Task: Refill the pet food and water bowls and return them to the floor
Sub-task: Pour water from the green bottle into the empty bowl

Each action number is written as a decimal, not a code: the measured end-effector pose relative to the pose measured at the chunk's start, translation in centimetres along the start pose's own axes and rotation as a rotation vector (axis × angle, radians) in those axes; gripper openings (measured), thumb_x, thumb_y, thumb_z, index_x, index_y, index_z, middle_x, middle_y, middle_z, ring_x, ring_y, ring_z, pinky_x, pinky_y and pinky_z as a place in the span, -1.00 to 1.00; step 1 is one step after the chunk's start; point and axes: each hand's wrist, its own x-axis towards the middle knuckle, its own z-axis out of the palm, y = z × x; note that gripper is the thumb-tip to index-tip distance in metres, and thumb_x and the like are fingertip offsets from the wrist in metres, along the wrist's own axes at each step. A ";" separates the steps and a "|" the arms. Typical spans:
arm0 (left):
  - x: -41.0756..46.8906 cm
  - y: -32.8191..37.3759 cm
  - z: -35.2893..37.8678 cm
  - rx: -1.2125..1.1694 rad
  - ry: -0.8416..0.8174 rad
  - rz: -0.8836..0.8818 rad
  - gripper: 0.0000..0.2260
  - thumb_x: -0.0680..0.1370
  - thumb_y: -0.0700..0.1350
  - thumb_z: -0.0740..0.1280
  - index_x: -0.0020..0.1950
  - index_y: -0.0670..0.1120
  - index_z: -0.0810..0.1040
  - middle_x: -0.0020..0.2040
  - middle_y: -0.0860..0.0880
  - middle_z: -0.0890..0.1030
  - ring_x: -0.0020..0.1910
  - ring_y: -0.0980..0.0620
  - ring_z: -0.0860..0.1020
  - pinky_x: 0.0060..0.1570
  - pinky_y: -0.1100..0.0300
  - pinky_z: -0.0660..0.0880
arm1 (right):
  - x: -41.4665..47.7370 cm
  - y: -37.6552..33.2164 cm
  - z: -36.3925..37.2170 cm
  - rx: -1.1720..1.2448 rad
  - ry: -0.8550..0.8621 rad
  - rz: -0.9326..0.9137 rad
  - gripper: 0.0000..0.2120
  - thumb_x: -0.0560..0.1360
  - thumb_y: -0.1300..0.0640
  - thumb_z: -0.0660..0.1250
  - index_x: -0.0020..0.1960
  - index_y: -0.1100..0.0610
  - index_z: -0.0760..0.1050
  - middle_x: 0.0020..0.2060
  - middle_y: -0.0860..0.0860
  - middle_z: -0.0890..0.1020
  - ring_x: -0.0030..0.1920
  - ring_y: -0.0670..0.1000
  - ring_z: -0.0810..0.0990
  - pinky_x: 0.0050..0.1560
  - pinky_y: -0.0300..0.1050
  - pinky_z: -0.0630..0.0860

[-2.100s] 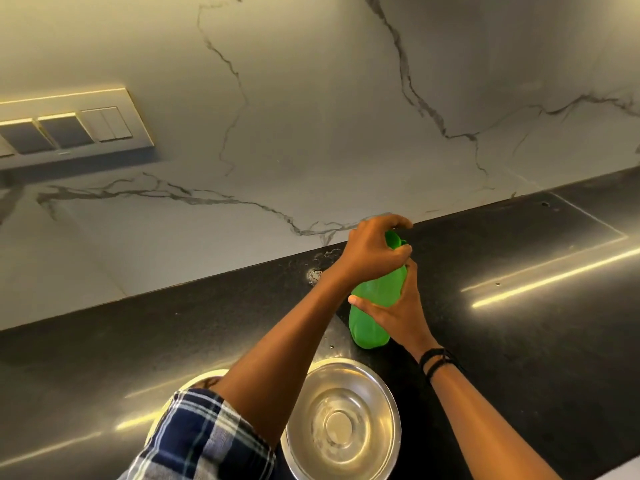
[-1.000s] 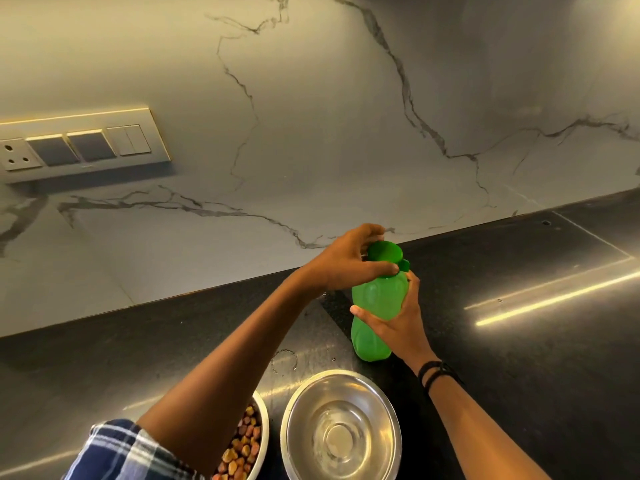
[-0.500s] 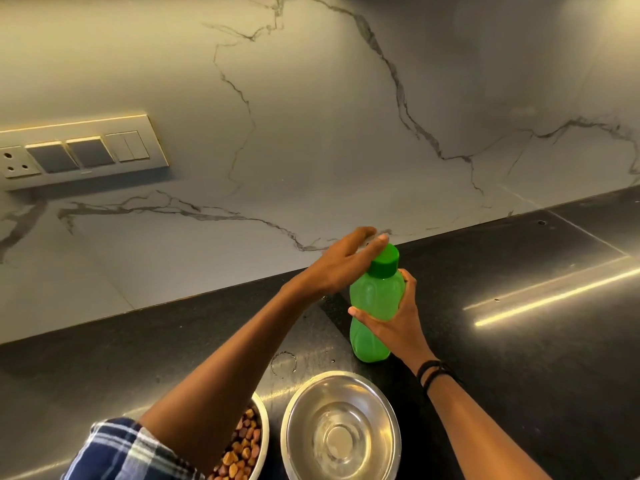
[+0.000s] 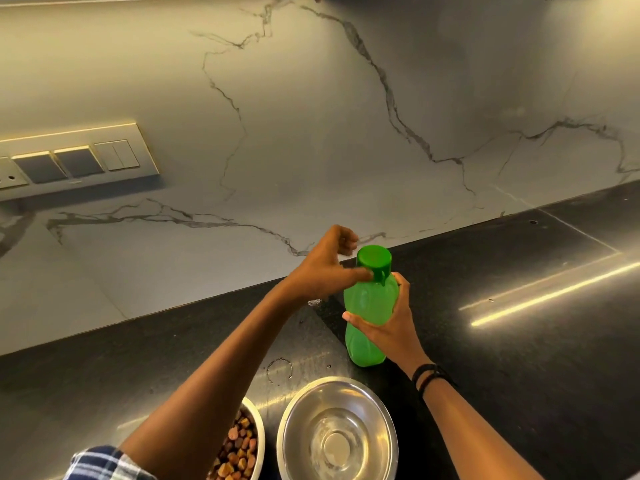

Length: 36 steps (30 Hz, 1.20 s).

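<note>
A green plastic bottle (image 4: pixel 369 303) stands upright on the black countertop (image 4: pixel 519 375), its green cap (image 4: pixel 374 258) on. My right hand (image 4: pixel 398 323) is wrapped around the bottle's body from the right. My left hand (image 4: pixel 322 268) is beside the cap with its fingers curled, the thumb tip touching the small tab under the cap's rim. In front of the bottle stands a steel bowl (image 4: pixel 294 407) with clear water in it. To its left is a second steel bowl (image 4: pixel 260 427) with brown kibble (image 4: pixel 239 448), partly hidden by my left forearm.
A marble-patterned wall (image 4: pixel 311 133) rises directly behind the counter, with a switch and socket panel (image 4: pixel 76 161) at the left. A small wet ring (image 4: pixel 278 370) marks the counter left of the bottle. Bare black counter extends to the right.
The bottle's flip lid stood open a second ago, then my left palm lay flat over the cap. Now the fingers have curled back to the cap's left, thumb on the tab. The bottle stayed put.
</note>
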 end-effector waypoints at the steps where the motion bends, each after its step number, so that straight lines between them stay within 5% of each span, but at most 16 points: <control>1: 0.0 0.0 -0.2 0.069 -0.112 0.013 -0.39 0.44 -0.19 0.49 0.40 -0.05 0.27 0.35 -0.08 0.41 0.33 0.05 0.40 0.21 0.24 0.43 | 0.0 0.0 0.0 0.001 0.000 -0.003 -0.03 0.18 -0.13 0.64 0.30 -0.46 0.04 0.27 -0.21 0.38 0.28 -0.23 0.45 0.21 -0.33 0.47; 4: 0.3 0.8 -0.1 0.220 -0.246 0.122 -0.32 0.46 -0.23 0.47 0.50 -0.09 0.23 0.42 -0.11 0.38 0.37 -0.02 0.38 0.31 0.11 0.42 | -0.1 0.1 0.0 0.005 0.000 0.003 -0.05 0.18 -0.16 0.63 0.32 -0.43 0.06 0.27 -0.23 0.39 0.26 -0.27 0.45 0.17 -0.40 0.47; 7: 1.3 2.1 0.4 0.528 -0.089 0.178 -0.42 0.46 0.09 0.46 0.42 -0.03 0.38 0.17 -0.07 0.48 0.11 -0.04 0.50 0.04 0.14 0.50 | -0.2 0.1 0.0 0.017 -0.002 0.030 -0.02 0.17 -0.15 0.65 0.37 -0.28 0.10 0.27 -0.14 0.43 0.25 -0.21 0.49 0.19 -0.24 0.53; 10: 2.0 3.3 1.4 0.949 0.041 0.204 -0.51 0.46 0.30 0.33 0.12 -0.09 0.56 -0.08 -0.06 0.52 -0.14 -0.06 0.53 -0.20 0.14 0.46 | -0.2 0.2 0.0 0.015 -0.001 0.053 -0.01 0.15 -0.14 0.66 0.36 -0.28 0.09 0.25 -0.12 0.45 0.22 -0.20 0.51 0.16 -0.20 0.54; 13: 2.0 4.3 2.3 1.036 0.235 0.233 -0.53 0.51 0.29 0.23 -0.25 -0.12 0.44 -0.36 -0.03 0.45 -0.42 -0.01 0.44 -0.38 0.18 0.31 | -0.1 0.1 0.1 -0.009 0.014 0.059 -0.03 0.13 -0.18 0.65 0.28 -0.43 0.06 0.21 -0.21 0.43 0.20 -0.28 0.49 0.06 -0.40 0.49; 17: 0.9 5.7 1.0 0.808 0.512 0.199 -0.50 0.52 0.31 0.15 -0.28 -0.11 0.43 -0.43 -0.01 0.42 -0.49 0.02 0.37 -0.44 0.21 0.26 | -0.2 0.2 0.1 -0.019 0.021 0.027 -0.04 0.13 -0.18 0.65 0.32 -0.30 0.10 0.20 -0.19 0.43 0.21 -0.25 0.50 0.11 -0.45 0.47; 22: -2.8 3.3 -1.6 0.513 0.528 0.044 -0.51 0.56 0.32 0.12 -0.28 -0.07 0.42 -0.39 -0.03 0.49 -0.41 -0.01 0.43 -0.39 0.16 0.30 | -0.3 0.2 0.0 -0.015 0.019 0.016 -0.02 0.12 -0.16 0.66 0.34 -0.23 0.13 0.20 -0.17 0.45 0.20 -0.16 0.52 0.15 -0.26 0.52; 26: -6.4 -0.1 -2.6 0.269 0.516 -0.140 -0.45 0.57 0.30 0.06 -0.18 -0.16 0.49 -0.29 -0.10 0.52 -0.32 -0.04 0.45 -0.24 0.07 0.41 | -0.3 -0.1 0.0 0.005 0.026 0.035 -0.04 0.11 -0.11 0.69 0.27 -0.39 0.12 0.20 -0.19 0.45 0.20 -0.22 0.51 0.13 -0.37 0.49; 32: -11.4 -4.4 -2.3 -0.318 0.510 -0.413 -0.54 0.59 0.26 0.07 0.06 -0.12 0.45 -0.16 -0.18 0.61 -0.40 0.01 0.46 -0.35 0.14 0.43 | -0.3 -0.5 -0.8 -0.002 -0.071 0.085 -0.02 0.09 -0.20 0.66 0.29 -0.41 0.10 0.22 -0.24 0.43 0.20 -0.29 0.49 0.14 -0.25 0.50; 36: -13.7 -6.7 -2.1 -0.438 0.560 -0.520 -0.48 0.59 0.27 0.08 0.12 -0.20 0.44 -0.18 -0.16 0.58 -0.40 0.00 0.45 -0.38 0.16 0.42 | -0.1 0.3 -3.1 -0.025 -0.252 0.105 0.07 0.13 -0.10 0.66 0.47 -0.24 0.11 0.32 -0.14 0.45 0.31 -0.10 0.49 0.28 0.10 0.53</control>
